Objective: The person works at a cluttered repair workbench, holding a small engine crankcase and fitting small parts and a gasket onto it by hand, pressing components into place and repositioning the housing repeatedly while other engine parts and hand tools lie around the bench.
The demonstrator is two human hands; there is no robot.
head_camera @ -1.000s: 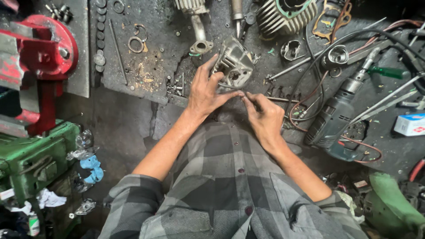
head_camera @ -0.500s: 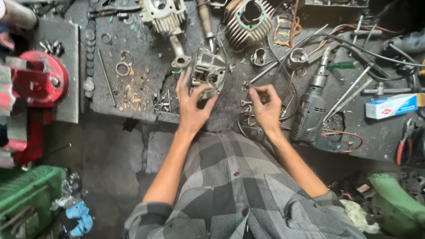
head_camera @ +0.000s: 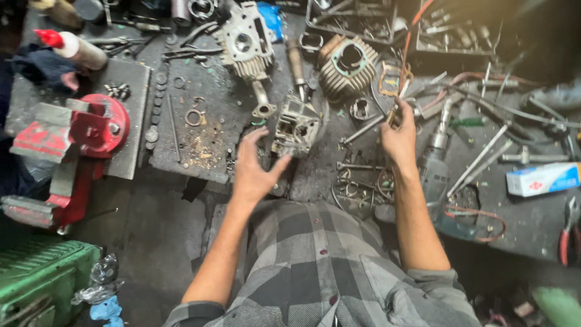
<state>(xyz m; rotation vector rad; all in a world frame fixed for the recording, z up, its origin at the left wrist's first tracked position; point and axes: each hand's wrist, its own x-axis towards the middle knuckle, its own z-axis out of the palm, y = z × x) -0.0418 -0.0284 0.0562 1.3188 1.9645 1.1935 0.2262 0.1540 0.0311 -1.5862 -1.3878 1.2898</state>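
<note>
Cluttered greasy bench (head_camera: 181, 145) | left hand (head_camera: 254, 166) just left of small engine casing (head_camera: 296, 127), fingers spread, thumb touching as if steadying | right hand (head_camera: 399, 136) right of casing, fingers pinching thin tool (head_camera: 396, 109), possibly a pick.

Dim and muddy overall, with soft daylight from above catching the hands (head_camera: 327, 157) and pale metal on the surface (head_camera: 200, 139). Deep shadow in the top right corner. Slight motion blur throughout; wide-angle bending at the edges.
</note>
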